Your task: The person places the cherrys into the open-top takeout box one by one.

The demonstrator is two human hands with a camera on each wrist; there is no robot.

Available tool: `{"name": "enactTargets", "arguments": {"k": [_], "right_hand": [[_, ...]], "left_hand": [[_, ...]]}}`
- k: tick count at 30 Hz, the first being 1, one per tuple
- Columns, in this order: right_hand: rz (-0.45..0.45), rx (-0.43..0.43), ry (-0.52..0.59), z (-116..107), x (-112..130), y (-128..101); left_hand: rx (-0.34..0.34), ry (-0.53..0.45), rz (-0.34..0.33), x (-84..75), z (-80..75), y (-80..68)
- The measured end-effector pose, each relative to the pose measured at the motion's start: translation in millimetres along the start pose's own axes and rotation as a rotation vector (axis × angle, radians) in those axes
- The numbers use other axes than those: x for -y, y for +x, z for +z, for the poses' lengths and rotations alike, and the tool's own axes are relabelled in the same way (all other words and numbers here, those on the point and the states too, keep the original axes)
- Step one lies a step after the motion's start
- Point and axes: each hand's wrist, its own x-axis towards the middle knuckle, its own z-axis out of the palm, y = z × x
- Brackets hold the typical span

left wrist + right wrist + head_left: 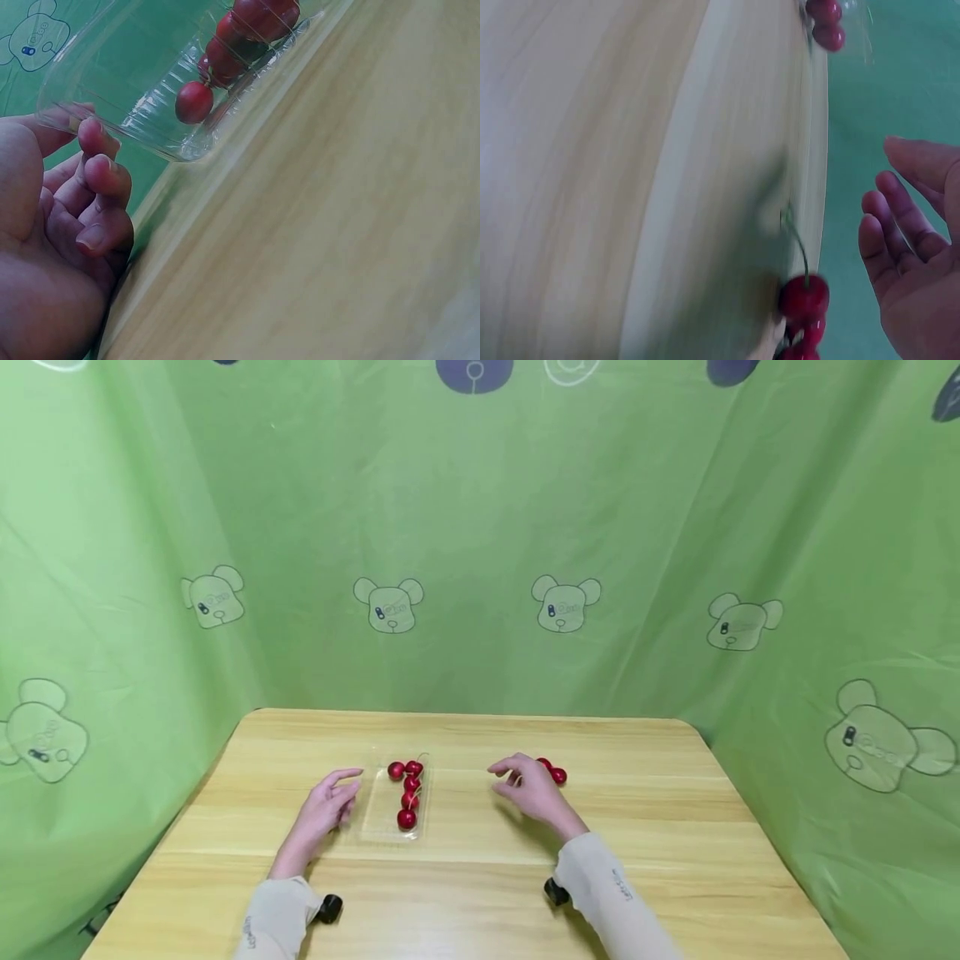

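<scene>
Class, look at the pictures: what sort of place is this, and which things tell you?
Probably a staged recording booth, not a kitchen: a green bear-print curtain encloses a small wooden table holding only cherries in a clear plastic tray.

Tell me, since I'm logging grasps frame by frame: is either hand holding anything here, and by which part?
Nothing is held. The left hand lies beside the clear tray, the right hand hovers by the loose cherries; both have relaxed, empty fingers.
</scene>
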Motion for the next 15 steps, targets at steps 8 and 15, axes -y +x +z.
{"name": "enactTargets", "arguments": {"k": [8, 15], "right_hand": [[0.008, 0.031, 0.005, -18, -19, -13], [0.004, 0.087, -0.005, -26, -35, -17]], "left_hand": [[0.004, -0.007, 0.008, 1.5, -0.3, 0.5], [-0.006, 0.002, 0.011, 2.3, -0.8, 1.2]]}}
